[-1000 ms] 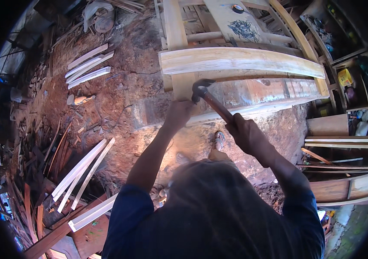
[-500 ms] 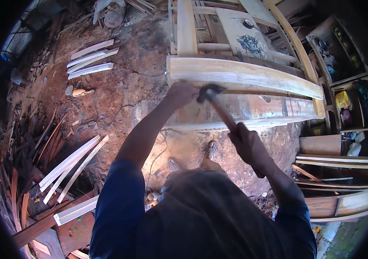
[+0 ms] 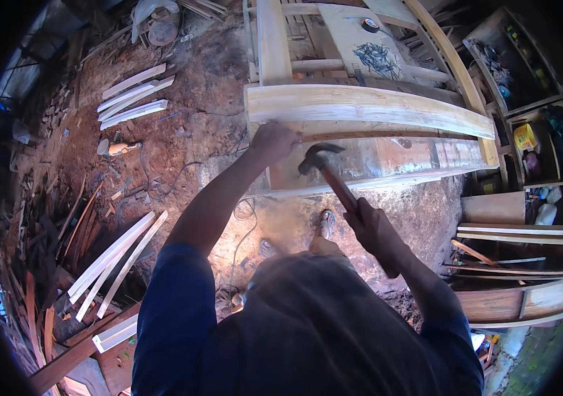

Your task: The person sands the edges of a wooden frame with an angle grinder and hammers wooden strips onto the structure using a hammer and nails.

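Note:
My right hand (image 3: 375,230) is wrapped round the wooden handle of a claw hammer (image 3: 341,187). The hammer's dark head hangs just right of my left hand, over the worktop. My left hand (image 3: 275,142) is closed at the left end of a long pale wooden beam (image 3: 374,107). Its fingers point toward the beam's near side; whatever they pinch is too small or hidden to make out. Between the beam and me runs a worn, stained plank worktop (image 3: 394,157).
A heap of nails (image 3: 375,61) and a black tape roll (image 3: 370,25) lie on a board beyond the beam. Pale strips (image 3: 137,92) and an orange power tool (image 3: 120,148) rest on the dirt floor at left. Open shelves (image 3: 526,148) stand right. A cable crosses the ground.
The hammer head has drawn slightly down toward me, and my right hand has come a little nearer. My left hand stays closed by the beam's end. The whole view has shifted slightly.

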`<state>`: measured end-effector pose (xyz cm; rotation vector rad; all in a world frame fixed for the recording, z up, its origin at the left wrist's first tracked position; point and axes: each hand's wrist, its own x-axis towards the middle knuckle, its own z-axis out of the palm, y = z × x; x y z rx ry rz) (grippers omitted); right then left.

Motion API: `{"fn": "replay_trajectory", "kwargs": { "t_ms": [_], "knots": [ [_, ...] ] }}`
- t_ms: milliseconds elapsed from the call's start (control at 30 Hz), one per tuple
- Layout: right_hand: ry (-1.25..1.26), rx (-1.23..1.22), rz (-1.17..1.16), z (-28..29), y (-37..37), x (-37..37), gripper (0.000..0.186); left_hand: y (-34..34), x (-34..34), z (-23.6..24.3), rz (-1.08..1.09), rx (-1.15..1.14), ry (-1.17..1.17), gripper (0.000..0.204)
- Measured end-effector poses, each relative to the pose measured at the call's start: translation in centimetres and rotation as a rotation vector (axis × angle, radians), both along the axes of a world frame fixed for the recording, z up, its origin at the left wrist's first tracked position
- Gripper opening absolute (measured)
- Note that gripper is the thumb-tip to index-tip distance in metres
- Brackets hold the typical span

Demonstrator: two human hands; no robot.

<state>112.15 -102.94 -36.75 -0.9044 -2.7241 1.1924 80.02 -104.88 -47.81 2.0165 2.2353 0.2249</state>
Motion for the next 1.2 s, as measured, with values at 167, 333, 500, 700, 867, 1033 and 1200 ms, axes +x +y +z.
{"fn": "replay_trajectory", "kwargs": {
  "t_ms": [167, 333, 500, 700, 867, 1033, 1200],
  "knots": [
    [0.080, 0.004, -0.247, 7.7, 2.2, -0.3, 0.027, -1.4, -0.2, 0.3, 0.079, -0.049, 0.093, 0.023],
    [0.650, -0.119, -0.389, 10.3, 0.7, -1.0, 0.029, -1.4, -0.2, 0.8, 0.039, -0.065, 0.014, 0.024],
    [0.125, 0.055, -0.111, -1.3, -0.3, 1.7, 0.029, -0.1, 1.0, 1.1, 0.044, -0.054, -0.047, 0.023],
    [0.088, -0.077, -0.220, 0.4, -0.1, 2.0, 0.029, -2.1, -2.0, -2.7, 0.153, 0.417, -0.497, 0.036],
    [0.074, -0.300, -0.411, 0.2, -0.5, 3.5, 0.031, -4.7, 2.2, 0.3, 0.535, 0.326, -1.505, 0.042],
    [0.065, -0.462, -0.449, -1.2, -1.6, 3.0, 0.033, -6.4, 3.2, -3.6, 0.586, 0.761, -1.497, 0.039],
    [0.076, -0.492, -0.463, -2.9, -2.2, 3.4, 0.034, -8.2, 4.6, -3.0, 0.476, 0.693, -0.600, 0.025]
  ]
}}
